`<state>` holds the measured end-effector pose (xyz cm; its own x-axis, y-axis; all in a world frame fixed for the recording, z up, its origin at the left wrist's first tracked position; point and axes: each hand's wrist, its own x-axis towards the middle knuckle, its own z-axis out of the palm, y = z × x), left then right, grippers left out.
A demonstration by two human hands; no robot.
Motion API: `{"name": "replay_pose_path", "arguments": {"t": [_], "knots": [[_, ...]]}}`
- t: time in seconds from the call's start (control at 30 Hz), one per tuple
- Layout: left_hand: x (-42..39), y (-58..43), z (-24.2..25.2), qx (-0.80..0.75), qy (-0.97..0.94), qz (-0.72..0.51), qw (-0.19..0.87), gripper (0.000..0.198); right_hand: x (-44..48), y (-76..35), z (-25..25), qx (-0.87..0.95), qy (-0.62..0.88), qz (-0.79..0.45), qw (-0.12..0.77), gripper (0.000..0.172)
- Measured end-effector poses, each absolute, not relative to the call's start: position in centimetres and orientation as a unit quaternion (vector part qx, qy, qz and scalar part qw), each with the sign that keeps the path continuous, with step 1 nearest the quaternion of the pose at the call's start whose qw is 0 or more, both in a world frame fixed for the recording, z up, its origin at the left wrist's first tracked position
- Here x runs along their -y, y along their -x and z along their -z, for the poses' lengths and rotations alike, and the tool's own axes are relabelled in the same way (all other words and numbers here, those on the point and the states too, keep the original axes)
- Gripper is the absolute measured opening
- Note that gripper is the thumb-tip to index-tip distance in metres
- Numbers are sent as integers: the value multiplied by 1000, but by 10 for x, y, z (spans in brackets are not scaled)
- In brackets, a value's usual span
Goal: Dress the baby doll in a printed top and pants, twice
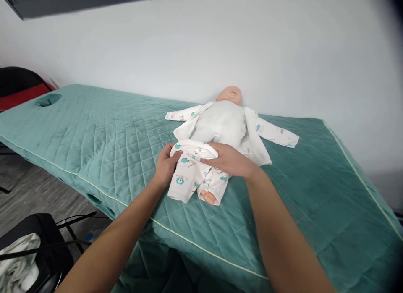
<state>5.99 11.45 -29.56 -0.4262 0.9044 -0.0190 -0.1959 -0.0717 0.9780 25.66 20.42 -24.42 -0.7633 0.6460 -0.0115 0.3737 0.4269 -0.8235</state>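
A baby doll (229,95) lies on its back, its head toward the wall. Patterned white baby trousers (189,175) cover its legs, and the toes of one foot show at a leg opening. My left hand (166,165) is closed on the left side of the trousers' waistband, thumb on top. On the other side of the waistband, my right hand (231,159) grips the cloth between thumb and fingers. A matching jacket (273,133) lies spread open around the doll's pale cloth body (218,121), sleeves stretched out to both sides.
The doll lies on a green quilted massage bed (119,125) with a face hole (48,100) at its far left. A white wall (189,45) runs behind it. Bottom left, a black chair (34,226) holds crumpled cloth (23,259). Another chair (22,85) stands beyond the bed.
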Motion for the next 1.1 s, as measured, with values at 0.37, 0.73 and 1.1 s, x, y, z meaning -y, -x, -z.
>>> {"name": "replay_pose_path", "arguments": {"t": [0.37,0.73,1.1], "knots": [[-161,-48,305,-607,-537,-527,256,24,-210,-251,253,833,345,-344,261,13],[-168,-45,306,-512,-461,-648,325,37,-207,-252,247,769,360,-442,291,30],[-172,-38,304,-492,-371,-594,518,32,-215,-279,240,741,438,-400,314,41]]}}
